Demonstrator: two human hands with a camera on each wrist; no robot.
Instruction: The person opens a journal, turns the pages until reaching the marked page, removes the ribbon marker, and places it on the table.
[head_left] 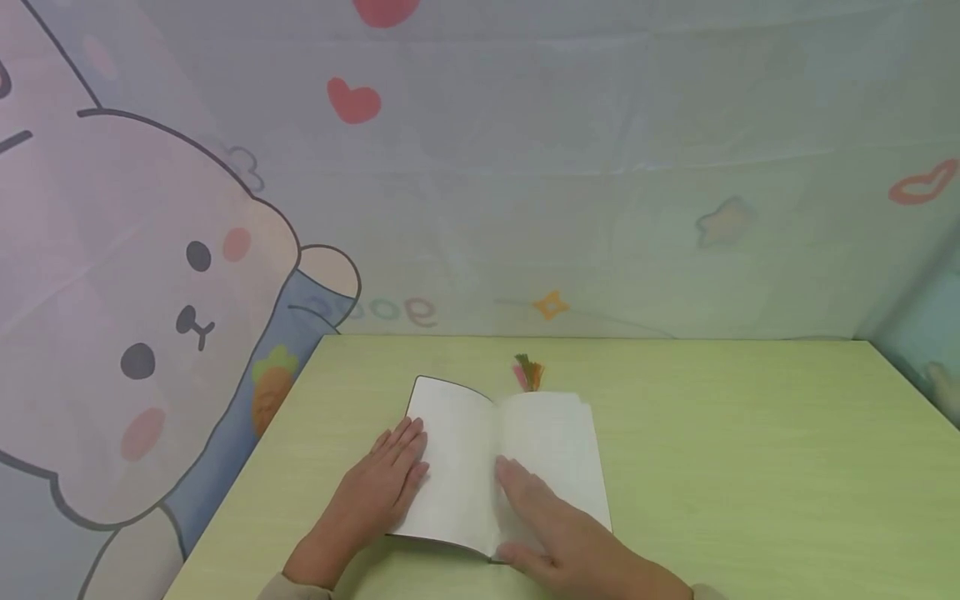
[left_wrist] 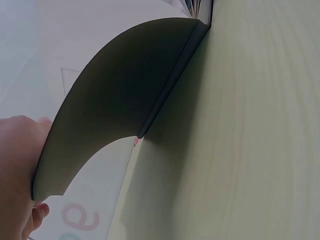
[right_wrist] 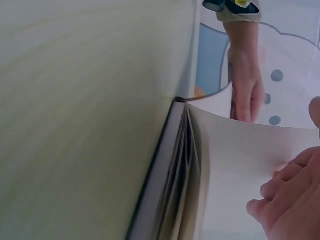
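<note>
A green table (head_left: 750, 458) is backed by a pale cloth (head_left: 525, 183) printed with hearts (head_left: 354, 101) and a cartoon animal (head_left: 165, 308).

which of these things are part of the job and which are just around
Part of the job:
- book, lying open
- left hand, fingers flat on its left side
- right hand, at its right side

Just around, it seems:
- tassels, by the book's top edge; can't tell if attached
- table, under the book
- backdrop, behind
</note>
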